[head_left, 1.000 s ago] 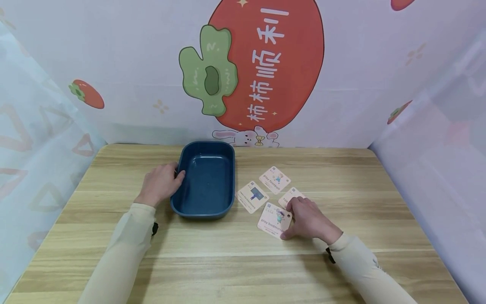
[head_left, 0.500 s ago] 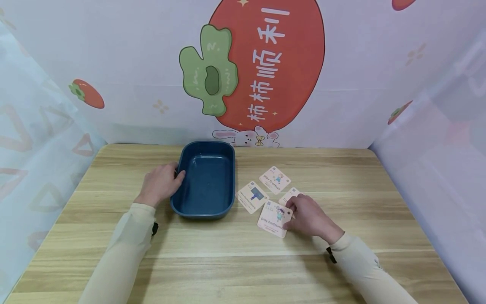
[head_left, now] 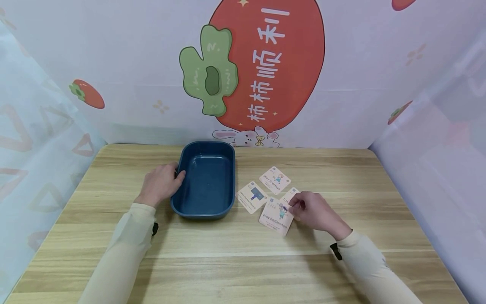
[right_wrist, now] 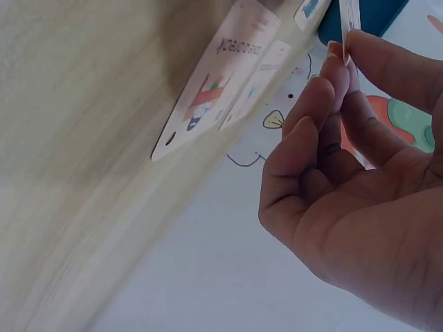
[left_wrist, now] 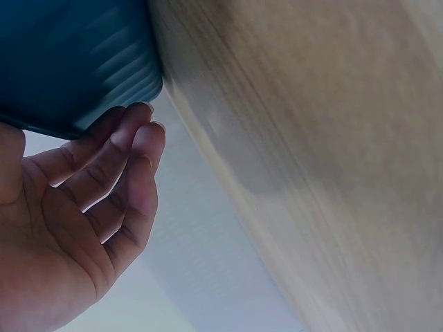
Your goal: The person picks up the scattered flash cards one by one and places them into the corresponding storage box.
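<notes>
My left hand point(head_left: 161, 183) holds the left rim of a dark blue plastic tray point(head_left: 206, 185), thumb over the edge and fingers along the outer wall. The left wrist view shows those fingers curled against the ribbed side. With thumb and fingertips, my right hand point(head_left: 317, 213) pinches the edge of the "play badminton" card point(head_left: 274, 216). That card point(right_wrist: 351, 28) is edge-on in the right wrist view, raised off the wood. Partly hidden behind it and my fingers lies a card whose text starts with "take" point(head_left: 290, 194). It shows more fully as a printed card point(right_wrist: 221, 72) below my fingers.
A "play football" card point(head_left: 275, 180) and a card with a blackboard picture point(head_left: 252, 197) lie flat between the tray and my right hand. The wooden table point(head_left: 212, 270) ends at a printed cloth backdrop point(head_left: 133, 105), with cloth walls on both sides.
The right thumb and fingers have closed on the badminton card and lifted it from the table, shifting it slightly away from me. The left hand and tray have stayed still.
</notes>
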`<act>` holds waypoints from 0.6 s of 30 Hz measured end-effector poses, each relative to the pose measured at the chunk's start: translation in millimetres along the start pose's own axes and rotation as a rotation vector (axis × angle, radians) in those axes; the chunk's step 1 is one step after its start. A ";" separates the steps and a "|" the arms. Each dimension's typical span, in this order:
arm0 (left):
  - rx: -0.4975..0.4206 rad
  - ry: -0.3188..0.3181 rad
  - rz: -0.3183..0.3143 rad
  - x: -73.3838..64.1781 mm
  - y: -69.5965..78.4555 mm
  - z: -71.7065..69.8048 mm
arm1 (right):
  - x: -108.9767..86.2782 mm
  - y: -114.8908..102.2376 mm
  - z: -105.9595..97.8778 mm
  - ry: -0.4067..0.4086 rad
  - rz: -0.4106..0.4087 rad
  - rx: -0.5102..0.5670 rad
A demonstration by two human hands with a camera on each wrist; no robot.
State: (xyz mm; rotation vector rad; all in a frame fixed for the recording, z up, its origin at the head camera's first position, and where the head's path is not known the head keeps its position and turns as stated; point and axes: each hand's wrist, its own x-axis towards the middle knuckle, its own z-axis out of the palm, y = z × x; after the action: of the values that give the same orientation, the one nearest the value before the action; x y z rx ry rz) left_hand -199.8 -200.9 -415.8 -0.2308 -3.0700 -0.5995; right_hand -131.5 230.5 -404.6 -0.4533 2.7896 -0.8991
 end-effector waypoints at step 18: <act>0.000 0.003 0.008 -1.1 0.5 -0.5 | -0.6 -1.5 -15.8 -0.037 -0.032 0.099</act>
State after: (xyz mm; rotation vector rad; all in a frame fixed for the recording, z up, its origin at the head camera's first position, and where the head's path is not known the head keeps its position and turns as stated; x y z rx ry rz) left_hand -198.7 -200.8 -415.2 -0.2411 -3.0643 -0.5994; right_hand -134.6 238.0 -391.0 -0.4955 2.6969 -1.0202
